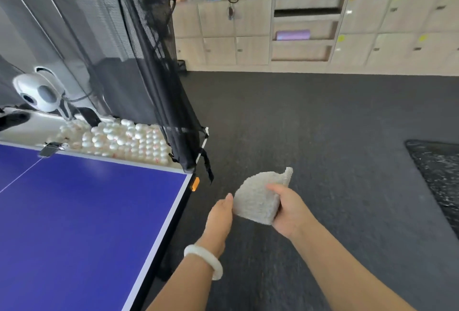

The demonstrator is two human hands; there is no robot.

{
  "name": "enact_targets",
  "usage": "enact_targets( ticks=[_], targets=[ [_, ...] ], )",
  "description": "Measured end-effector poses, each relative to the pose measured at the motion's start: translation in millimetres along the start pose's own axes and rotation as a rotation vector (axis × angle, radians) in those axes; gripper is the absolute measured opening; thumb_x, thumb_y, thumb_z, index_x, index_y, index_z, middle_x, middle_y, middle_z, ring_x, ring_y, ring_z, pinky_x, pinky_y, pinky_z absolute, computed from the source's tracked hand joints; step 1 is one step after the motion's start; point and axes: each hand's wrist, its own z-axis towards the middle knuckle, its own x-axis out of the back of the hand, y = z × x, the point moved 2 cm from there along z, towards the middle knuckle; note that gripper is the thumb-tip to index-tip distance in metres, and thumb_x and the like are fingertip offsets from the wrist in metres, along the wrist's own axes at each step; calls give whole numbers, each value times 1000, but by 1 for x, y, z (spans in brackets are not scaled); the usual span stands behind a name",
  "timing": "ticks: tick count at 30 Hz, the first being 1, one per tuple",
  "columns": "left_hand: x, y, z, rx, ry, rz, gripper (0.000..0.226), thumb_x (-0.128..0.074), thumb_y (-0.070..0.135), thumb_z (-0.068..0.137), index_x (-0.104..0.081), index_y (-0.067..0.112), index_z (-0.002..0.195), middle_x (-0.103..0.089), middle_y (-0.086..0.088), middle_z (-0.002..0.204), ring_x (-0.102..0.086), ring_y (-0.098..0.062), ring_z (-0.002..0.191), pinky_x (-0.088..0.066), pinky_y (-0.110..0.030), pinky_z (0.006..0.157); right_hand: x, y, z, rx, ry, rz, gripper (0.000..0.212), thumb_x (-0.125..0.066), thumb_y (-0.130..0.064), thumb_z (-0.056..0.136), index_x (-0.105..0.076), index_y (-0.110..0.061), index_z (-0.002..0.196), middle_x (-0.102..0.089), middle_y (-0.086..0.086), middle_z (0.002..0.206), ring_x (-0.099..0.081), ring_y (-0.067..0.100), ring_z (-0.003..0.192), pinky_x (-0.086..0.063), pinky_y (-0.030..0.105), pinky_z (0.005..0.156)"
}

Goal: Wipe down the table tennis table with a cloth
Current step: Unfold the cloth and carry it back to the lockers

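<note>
Open run across blue desk (87, 211) top up to far end. Blocked there by clamp (52, 148), tray of white balls (124, 139), ball machine (39, 92) and hanging black net (149, 62). Wide room over carpet floor (298, 124) right of desk, cloth (258, 201) gripped there in left hand (219, 213) and right hand (290, 211). Dark mat (437, 174) farther right, lockers (298, 32) well beyond.

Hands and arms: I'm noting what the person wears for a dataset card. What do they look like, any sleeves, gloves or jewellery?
Both forearms are bare, with no sleeves and no gloves. The wrist of the left hand carries a thick, smooth, milky-white bangle. The right hand and its wrist show no watch, band or ring.
</note>
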Motion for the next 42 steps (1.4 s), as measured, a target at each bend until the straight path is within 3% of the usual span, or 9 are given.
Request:
enact_targets(
  ticks=[4, 9, 14, 19, 22, 25, 28, 36, 42],
  targets=[
    [-34, 33, 23, 272, -247, -534, 55, -56, 54, 95, -62, 2, 112, -67, -15, 116, -61, -32, 110, -42, -48, 105, -3, -35, 24, 97, 18, 132, 36, -47, 3, 93, -54, -2, 128, -67, 21, 122, -64, 37, 111, -52, 51, 90],
    [-65, 92, 83, 84, -261, -755, 27, -64, 16, 95, -63, 5, 119, -75, -13, 105, -73, -29, 92, -59, -40, 69, 2, -89, 75, 169, 46, 41, 31, -55, 5, 91, -61, 0, 121, -69, 21, 119, -66, 34, 110, -54, 46, 92],
    [-75, 171, 171, -280, -110, -335, 13, -63, 11, 95, -63, 20, 106, -72, -5, 105, -70, -23, 96, -58, -46, 85, 8, -177, 147, 631, 479, -734, 59, -64, 0, 88, -47, -17, 142, -48, 2, 139, -49, 19, 123, -41, 31, 101],
    [-94, 257, 249, -476, -333, 136, 11, -64, 14, 94, -67, 21, 101, -72, 3, 94, -68, -13, 90, -54, -19, 77, -63, -253, 224, 811, 53, -1262, 62, -71, -12, 86, -51, -38, 139, -52, -16, 136, -40, 7, 130, -31, 12, 106],
    [-103, 307, 289, -524, -418, 204, 8, -65, 11, 92, -69, 17, 93, -70, 7, 81, -62, -8, 78, -46, -11, 63, -81, -299, 265, 885, 169, -1252, 37, -71, -10, 86, -69, -42, 104, -65, -16, 108, -52, 9, 113, -42, 30, 103],
    [-113, 345, 324, -303, -563, -40, 20, -58, 25, 99, -73, 12, 100, -74, -1, 87, -68, -14, 80, -51, -27, 68, -78, -329, 296, 900, 276, -1082, 35, -70, -4, 82, -70, -39, 81, -69, -15, 90, -62, 4, 96, -49, 22, 88],
    [-130, 370, 361, -177, -606, -90, 34, -47, 28, 104, -73, 6, 104, -75, -11, 93, -71, -26, 87, -55, -38, 77, -72, -354, 327, 885, 289, -1022, 33, -70, -2, 84, -70, -35, 88, -70, -19, 91, -64, -3, 93, -46, 10, 81],
    [-197, 459, 495, -156, -464, -82, 24, -52, 15, 102, -73, 7, 93, -72, -8, 82, -65, -19, 69, -50, -29, 58, -70, -478, 443, 928, 203, -1066, 18, -74, -5, 84, -71, -19, 75, -60, -13, 111, -57, -2, 103, -43, 8, 82],
    [-227, 569, 611, -510, 137, 239, 27, -47, 13, 101, -57, 10, 76, -58, 2, 73, -47, -8, 63, -36, -14, 49, -84, -616, 515, 810, -99, -1127, 14, -68, -3, 89, -63, -12, 80, -71, 5, 85, -65, 10, 80, -48, 20, 77]
  ],
)
